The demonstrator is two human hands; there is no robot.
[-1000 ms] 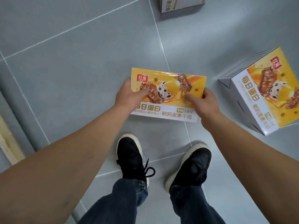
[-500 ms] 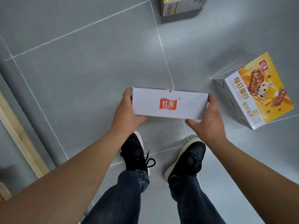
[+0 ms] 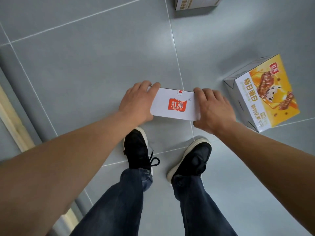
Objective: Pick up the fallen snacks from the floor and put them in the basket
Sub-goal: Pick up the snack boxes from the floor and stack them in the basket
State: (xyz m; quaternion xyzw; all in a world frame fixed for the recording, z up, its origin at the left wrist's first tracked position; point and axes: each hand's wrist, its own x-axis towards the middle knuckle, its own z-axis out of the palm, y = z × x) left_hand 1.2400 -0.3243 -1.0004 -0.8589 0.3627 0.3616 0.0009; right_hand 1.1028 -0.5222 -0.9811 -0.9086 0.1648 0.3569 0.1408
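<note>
Both hands have slid further over the top of the snack box (image 3: 173,104) since half a second ago, when they clasped only its short ends; a second ago its yellow printed face was up, and now the white face with the red logo faces the camera. Left hand (image 3: 136,101) grips the left end, its fingers curled over the far edge and the palm covering the near corner. Right hand (image 3: 212,109) grips the right end the same way, fingers over the far edge and the thumb side at the near corner. So this box is held off the floor (image 3: 85,65), between the two hands, above and just ahead of the person's two black shoes (image 3: 138,149) with pale soles; dark blue jeans (image 3: 119,205) cover both legs.

Three snack boxes show in all. One is in the hands. A second box (image 3: 262,92) lies on the grey tiled floor to the right, well apart from the right hand, tilted with its yellow printed face up and a grey side turned toward the hands. A third box (image 3: 194,4) lies on the floor at the top edge, only partly in view. Along the left edge runs a pale wooden strip (image 3: 13,116). No basket shows.
</note>
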